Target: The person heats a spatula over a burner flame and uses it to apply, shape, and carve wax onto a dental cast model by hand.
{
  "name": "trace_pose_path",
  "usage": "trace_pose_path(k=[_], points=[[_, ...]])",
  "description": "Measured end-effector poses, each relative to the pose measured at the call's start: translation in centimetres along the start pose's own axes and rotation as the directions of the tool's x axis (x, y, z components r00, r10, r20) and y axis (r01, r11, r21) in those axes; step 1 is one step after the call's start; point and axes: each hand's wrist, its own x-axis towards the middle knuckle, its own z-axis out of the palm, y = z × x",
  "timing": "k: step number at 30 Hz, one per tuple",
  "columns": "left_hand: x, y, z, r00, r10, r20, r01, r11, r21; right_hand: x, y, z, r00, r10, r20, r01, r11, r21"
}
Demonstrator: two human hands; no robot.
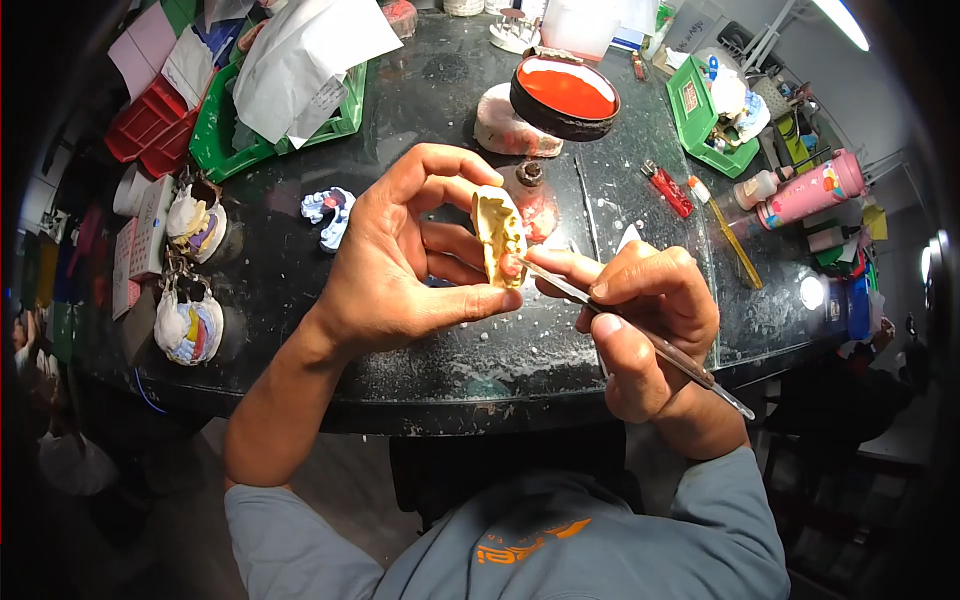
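Yellow dental cast [494, 235] in left grip [420, 235] — part-curled, right grip [640, 320] pinched on metal tool [650, 340]

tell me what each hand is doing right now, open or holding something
Left hand: closed, holding the cast between fingers and thumb.
Right hand: closed, gripping the thin tool, tip at the cast.

Wide-angle distortion bows the black bench [450, 365]; corners fall to black. Light is bright at the grip, dim below it. Glare whitens the tube lamp [841, 22], upper right of the grip. Side edges appear soft.
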Motion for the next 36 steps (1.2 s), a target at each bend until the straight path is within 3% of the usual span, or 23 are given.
trace_pose_path(k=[9, 15, 18, 21, 25, 28, 29, 32, 33, 36], points=[[0.0, -0.7, 0.3, 0.995, 0.086, -0.041, -0.085, 0.996, 0.028, -0.2, 0.1, 0.4, 0.996, -0.013, -0.091, 0.019, 0.998, 0.065], [0.0, -0.8, 0.4, 0.993, 0.106, -0.054, -0.104, 0.994, 0.034, -0.3, -0.3, 0.4, 0.992, 0.042, -0.120, -0.044, 0.999, -0.012], [0.0, -0.9, 0.4, 0.992, 0.116, -0.054, -0.113, 0.993, 0.045, -0.2, -0.1, 0.0, 1.000, 0.011, 0.005, -0.011, 0.999, -0.049], [0.0, -1.0, 0.3, 0.992, 0.120, -0.047, -0.118, 0.992, 0.039, -0.2, -0.1, 0.1, 1.000, 0.025, -0.003, -0.025, 0.998, -0.052], [0.0, -0.9, 0.5, 0.988, 0.141, -0.069, -0.138, 0.990, 0.039, -0.2, -0.3, 0.9, 0.986, 0.068, -0.155, -0.061, 0.997, 0.050], [0.0, -1.4, 0.0, 0.983, 0.180, -0.031, -0.178, 0.981, 0.075, -0.3, -0.1, 1.0, 0.989, 0.033, -0.147, -0.027, 0.999, 0.043], [-0.2, -1.3, 0.0, 0.986, 0.164, -0.044, -0.156, 0.978, 0.137, -0.3, 0.1, 0.9, 0.990, 0.013, -0.138, -0.007, 0.999, 0.044], [-0.3, -0.6, 0.3, 0.996, 0.048, -0.077, -0.041, 0.995, 0.087, -0.2, 0.0, 0.0, 1.000, -0.016, -0.013, 0.015, 0.999, -0.042], [-0.3, 0.3, 0.5, 0.990, -0.107, -0.091, 0.111, 0.993, 0.045, -0.1, -0.1, 0.0, 1.000, -0.006, -0.010, 0.005, 0.999, -0.040], [-0.3, 1.4, -0.2, 0.919, -0.394, 0.016, 0.382, 0.899, 0.215, -0.2, -0.1, 0.3, 0.991, 0.050, -0.121, -0.045, 0.998, 0.042]])
